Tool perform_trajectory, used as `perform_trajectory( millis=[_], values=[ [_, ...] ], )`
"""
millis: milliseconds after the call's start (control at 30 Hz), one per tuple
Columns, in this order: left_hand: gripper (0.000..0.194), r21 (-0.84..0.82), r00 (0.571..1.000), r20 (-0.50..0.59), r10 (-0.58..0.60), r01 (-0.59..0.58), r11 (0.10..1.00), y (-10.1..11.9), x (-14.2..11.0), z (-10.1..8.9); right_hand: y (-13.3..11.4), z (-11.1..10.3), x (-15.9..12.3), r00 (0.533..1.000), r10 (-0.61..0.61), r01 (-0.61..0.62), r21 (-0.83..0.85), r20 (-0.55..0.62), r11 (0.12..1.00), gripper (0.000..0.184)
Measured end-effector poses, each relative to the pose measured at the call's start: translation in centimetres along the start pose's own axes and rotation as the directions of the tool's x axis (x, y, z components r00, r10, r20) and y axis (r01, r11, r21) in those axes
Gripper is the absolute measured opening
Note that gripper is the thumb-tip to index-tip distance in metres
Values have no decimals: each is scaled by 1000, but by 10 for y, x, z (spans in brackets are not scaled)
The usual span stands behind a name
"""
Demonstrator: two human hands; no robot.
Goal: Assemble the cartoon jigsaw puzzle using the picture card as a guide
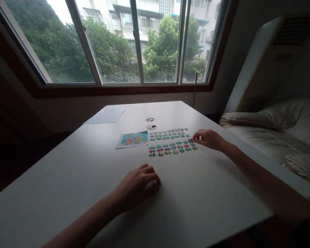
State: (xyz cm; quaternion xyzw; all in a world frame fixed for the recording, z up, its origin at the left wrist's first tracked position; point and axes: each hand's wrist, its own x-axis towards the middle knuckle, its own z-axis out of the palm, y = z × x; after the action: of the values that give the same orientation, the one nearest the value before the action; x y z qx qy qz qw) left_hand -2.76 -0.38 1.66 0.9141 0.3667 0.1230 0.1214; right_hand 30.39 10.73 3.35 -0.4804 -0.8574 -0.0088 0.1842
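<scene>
Rows of small jigsaw puzzle pieces (pixel 175 152), teal, pink and yellow, lie spread on the white table (pixel 67 179). At the right end of these rows, my right hand (pixel 208 138) pinches a pink and teal puzzle piece (pixel 190 140) between thumb and forefinger. My left hand (pixel 142 181) rests on the table nearer to me, fingers curled together. Something small and dark shows at its fingertips, too unclear to name. Left of the rows lies a picture sheet (pixel 134 138) with pink and yellow cartoon figures on teal.
Two small round items (pixel 150 119) lie behind the pieces. Paper sheets (pixel 105 114) are at the table's far left corner. Beyond the table is a window (pixel 141 51); a pale sofa (pixel 268 131) and a tall air conditioner (pixel 258 62) stand on the right.
</scene>
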Motion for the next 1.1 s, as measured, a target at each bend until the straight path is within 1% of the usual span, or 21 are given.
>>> perform_trajectory(
  millis=[67,167,233,333,433,533,667,767,833,933,1000,1100],
  values=[
    [14,14,1000,-10,-28,28,1000,-3,0,2,16,-1,-1,997,36,-36,-1,66,999,21],
    [16,24,998,-19,-58,58,998,-6,0,3,34,0,-4,981,99,-103,16,169,995,24],
    [17,24,998,-20,-67,68,997,-8,1,4,42,2,-6,966,134,-144,30,220,989,28],
    [17,13,997,-19,-70,71,997,-10,2,3,47,4,-8,952,148,-167,49,268,985,31],
    [15,-12,997,-19,-70,70,997,-12,0,1,47,5,-7,947,144,-165,51,288,985,32],
    [13,-50,996,-29,-81,79,996,-13,-2,-1,44,4,-5,949,133,-148,34,284,988,28],
    [10,-129,993,-54,-106,98,987,-13,-5,-1,36,-1,-3,975,73,-76,6,212,997,22],
    [10,-211,989,-70,-134,117,971,-14,-4,3,23,1,-1,990,12,-13,8,139,1000,19],
    [8,-277,984,-81,-159,131,952,-13,-1,6,7,6,-2,996,-44,44,5,81,999,17],
    [9,-392,974,-89,-207,157,906,-10,7,8,-27,15,-6,987,-159,159,-9,14,987,15],
    [13,-471,964,-91,-250,180,864,-6,13,9,-54,21,-11,973,-232,232,20,-8,973,14],
    [18,-571,945,-90,-314,209,794,-1,18,10,-92,28,-20,939,-336,341,78,-74,937,14]
  ],
)
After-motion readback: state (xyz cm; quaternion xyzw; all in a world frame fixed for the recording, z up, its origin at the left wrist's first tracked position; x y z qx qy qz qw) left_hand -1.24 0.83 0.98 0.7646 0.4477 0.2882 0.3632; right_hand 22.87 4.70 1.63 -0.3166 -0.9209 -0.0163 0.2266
